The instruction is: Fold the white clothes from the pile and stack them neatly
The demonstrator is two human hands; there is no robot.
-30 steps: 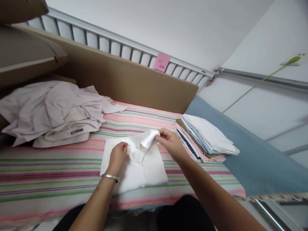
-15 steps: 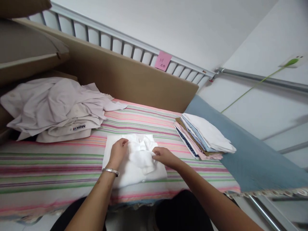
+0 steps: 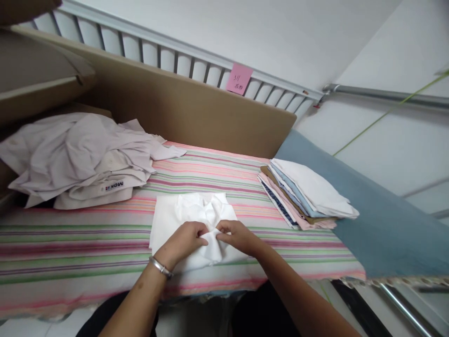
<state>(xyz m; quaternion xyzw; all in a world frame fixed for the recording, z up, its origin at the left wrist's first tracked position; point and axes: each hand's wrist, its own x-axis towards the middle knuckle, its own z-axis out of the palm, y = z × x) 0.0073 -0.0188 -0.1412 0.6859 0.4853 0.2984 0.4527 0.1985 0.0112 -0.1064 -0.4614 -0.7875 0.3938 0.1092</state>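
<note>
Since it looks soft, we expect the garment [image 3: 196, 208] to crease easily

We have the garment lying on the striped sheet [image 3: 217, 171], at seven o'clock from the view's centre, its cloth ruffled toward twelve o'clock. Our left hand [image 3: 187, 241] and right hand [image 3: 236, 236] each have thumb and fingers closed on a flap [image 3: 212, 252] near its middle, just beside each other. We judge it light and limp, bending without springing back; its smooth face may slide. Nothing about it seems fragile, though a hard tug could drag the layers beneath askew. We would pinch close to the flap's edge; the whole piece is best held from beneath, at nine and three o'clock. From it, a heap of pale clothes [image 3: 87, 145] lies at ten o'clock; a stack [image 3: 312, 192] sits between two and three.
</note>
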